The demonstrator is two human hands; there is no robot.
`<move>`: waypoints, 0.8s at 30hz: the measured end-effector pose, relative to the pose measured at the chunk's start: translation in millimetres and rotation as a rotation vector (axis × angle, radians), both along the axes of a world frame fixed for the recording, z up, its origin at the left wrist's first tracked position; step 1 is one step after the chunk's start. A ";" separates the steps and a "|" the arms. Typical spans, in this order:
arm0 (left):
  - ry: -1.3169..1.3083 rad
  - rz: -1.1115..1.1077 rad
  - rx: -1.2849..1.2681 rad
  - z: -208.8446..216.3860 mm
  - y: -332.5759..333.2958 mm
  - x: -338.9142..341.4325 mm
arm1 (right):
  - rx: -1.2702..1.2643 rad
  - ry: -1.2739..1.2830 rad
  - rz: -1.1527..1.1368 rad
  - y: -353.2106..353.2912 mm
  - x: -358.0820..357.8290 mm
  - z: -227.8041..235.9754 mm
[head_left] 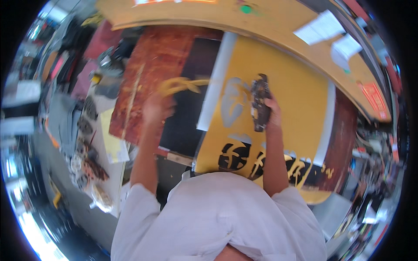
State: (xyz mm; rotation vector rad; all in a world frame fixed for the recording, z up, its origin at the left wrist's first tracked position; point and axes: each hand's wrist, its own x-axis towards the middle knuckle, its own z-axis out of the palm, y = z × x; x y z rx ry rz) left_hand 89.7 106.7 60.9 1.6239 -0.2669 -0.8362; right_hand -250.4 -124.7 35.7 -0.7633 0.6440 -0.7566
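Note:
My left hand, smeared by motion, is over the red and black boards at the left, closed on a curved, looped yellow cut-out piece. In my right hand is a dark, narrow cutting die with gaps through it, held upright on its edge, fingers wrapped round its right side. Under it lies a wide yellow sheet. Just left of the die a grey, curved patch shows on the sheet. Along the sheet's near edge, dark openings are left between thin yellow strips.
A yellowish machine beam with papers on it spans the far side. At left are a red board, a black board and a side table carrying several dies and parts. Yellow scraps lie near right.

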 end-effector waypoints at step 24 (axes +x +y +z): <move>-0.444 0.261 0.923 -55.4 29.7 21.6 | -1.205 1.467 -0.209 -53.7 34.3 -35.4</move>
